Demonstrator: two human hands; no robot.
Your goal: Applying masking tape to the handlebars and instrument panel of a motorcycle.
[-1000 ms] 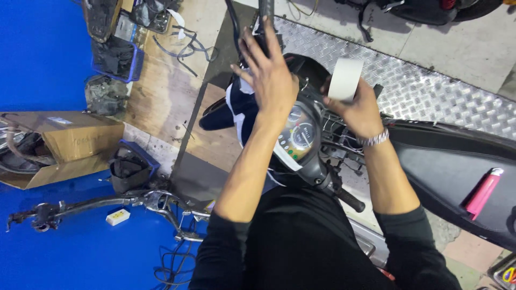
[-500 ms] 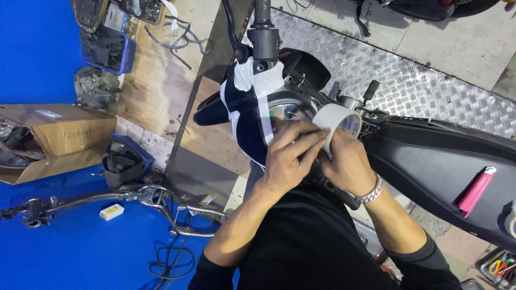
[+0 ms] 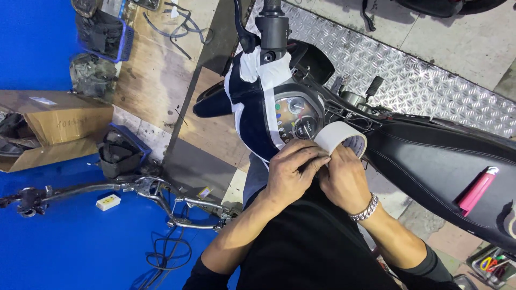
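Tape roll point(image 3: 341, 139) sits at the centre of my view, pinched between both my hands just below the scooter's instrument cluster point(image 3: 296, 115). The white ring stands tilted, its open core facing toward four o'clock, and its flat band slanting from ten o'clock down to four. My left hand point(image 3: 293, 172) comes in from seven o'clock, knuckles up, fingers curled together over the roll's lower edge. My right hand point(image 3: 345, 180) comes in from five o'clock, thumb and fingers closed on the tape beside the left, a metal bracelet point(image 3: 364, 209) at the wrist. The two hands touch each other, both clamped on the roll; whether a loose end of tape is pulled free I cannot tell.

The scooter's handlebar cover point(image 3: 252, 107), dark blue with white strips of tape across it, runs from twelve o'clock down toward six, the grip point(image 3: 271, 21) pointing to twelve. The black seat point(image 3: 441, 161) stretches off to three o'clock, with a pink lighter point(image 3: 477, 190) lying on it. At nine o'clock a cardboard box point(image 3: 48, 126) rests on the floor, and a bare metal frame point(image 3: 134, 193) lies at eight o'clock on blue sheeting.
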